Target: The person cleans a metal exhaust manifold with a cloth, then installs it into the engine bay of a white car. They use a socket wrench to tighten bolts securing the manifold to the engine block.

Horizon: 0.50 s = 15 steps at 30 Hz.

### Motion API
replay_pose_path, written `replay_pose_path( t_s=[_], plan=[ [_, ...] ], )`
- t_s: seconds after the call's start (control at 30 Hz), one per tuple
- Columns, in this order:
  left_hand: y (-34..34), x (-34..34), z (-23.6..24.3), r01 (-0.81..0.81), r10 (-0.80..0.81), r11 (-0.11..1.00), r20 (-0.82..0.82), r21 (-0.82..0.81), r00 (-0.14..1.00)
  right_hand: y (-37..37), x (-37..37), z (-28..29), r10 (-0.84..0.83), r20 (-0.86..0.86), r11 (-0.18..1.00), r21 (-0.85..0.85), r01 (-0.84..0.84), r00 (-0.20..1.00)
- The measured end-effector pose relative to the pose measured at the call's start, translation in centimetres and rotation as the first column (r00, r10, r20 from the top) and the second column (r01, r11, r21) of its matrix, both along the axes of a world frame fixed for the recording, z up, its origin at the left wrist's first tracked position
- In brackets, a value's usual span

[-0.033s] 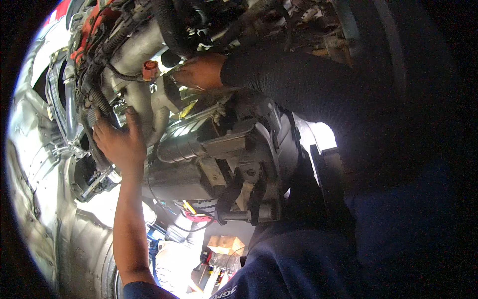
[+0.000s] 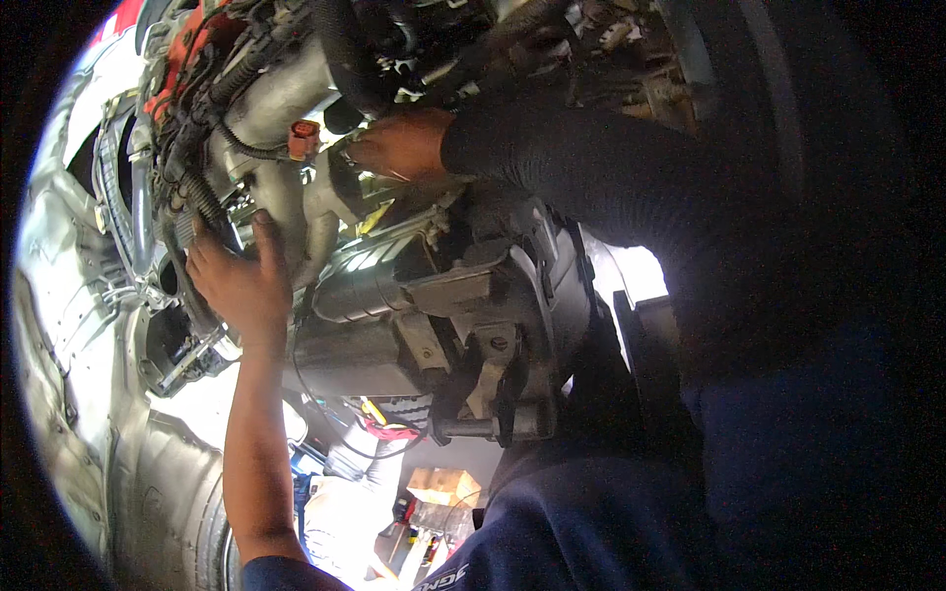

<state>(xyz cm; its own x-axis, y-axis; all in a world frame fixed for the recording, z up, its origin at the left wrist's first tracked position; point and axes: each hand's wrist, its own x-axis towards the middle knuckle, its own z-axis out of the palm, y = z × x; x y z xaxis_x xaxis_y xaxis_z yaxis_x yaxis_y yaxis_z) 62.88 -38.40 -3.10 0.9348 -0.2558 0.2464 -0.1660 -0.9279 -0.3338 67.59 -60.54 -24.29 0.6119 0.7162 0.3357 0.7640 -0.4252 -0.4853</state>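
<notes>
My left hand [image 2: 236, 281] lies open, fingers spread flat against the grey cast-metal pipe [image 2: 286, 202] of the engine, thumb pointing up along it. My right hand [image 2: 399, 146] reaches in from the dark sleeve, fingers curled into the gap below the black hose [image 2: 340, 49]; I cannot tell whether they grip anything. Just left of it sits the orange connector [image 2: 303, 138]. The grey transmission housing [image 2: 434, 325] hangs below. Both hands sit exactly where they were before; nothing has shifted.

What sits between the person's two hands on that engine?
In the head view, a silver metal pipe runs between the left hand and right hand, with a small orange connector beside it.
</notes>
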Motion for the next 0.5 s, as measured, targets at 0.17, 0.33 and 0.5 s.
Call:
replay_pose_path(
  t_s=[0.17,0.33,0.5],
  plan=[
    [-0.9,0.3,-0.2,-0.027,0.027,1.0,0.034,0.014,0.999,0.7,0.6,-2.7,-0.101,0.285,0.993,0.082,0.081,0.953],
    [-1.3,0.3,0.3,-0.032,0.032,0.999,0.009,-0.002,0.999,0.7,1.3,-2.7,-0.039,0.276,0.995,0.104,0.01,0.96],
    [-0.8,0.3,0.2,0.03,-0.03,1.0,0.009,-0.006,1.0,0.9,0.8,-3.4,-0.085,0.261,0.987,0.153,0.046,0.962]
  ],
)
